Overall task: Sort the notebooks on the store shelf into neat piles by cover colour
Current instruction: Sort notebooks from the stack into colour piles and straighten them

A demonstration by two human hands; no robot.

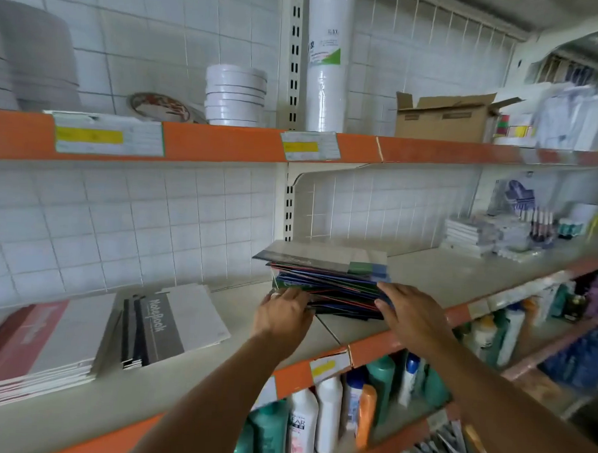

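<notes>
Left hand, right hand: your fingers lie fairly straight, flanking mixed notebook stack, frame centre, on shelf. Thin glossy covers, likely slippery, floppy; stack splayed. Squeeze both short sides low, lift few at once.

A cardboard box with open flaps stands on the upper shelf, right of stacked white tape rolls. Shampoo bottles crowd the lower shelf.

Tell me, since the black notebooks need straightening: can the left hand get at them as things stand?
Probably yes. The left hand rests at the mixed pile, and only bare shelf lies between it and the black notebooks.
</notes>
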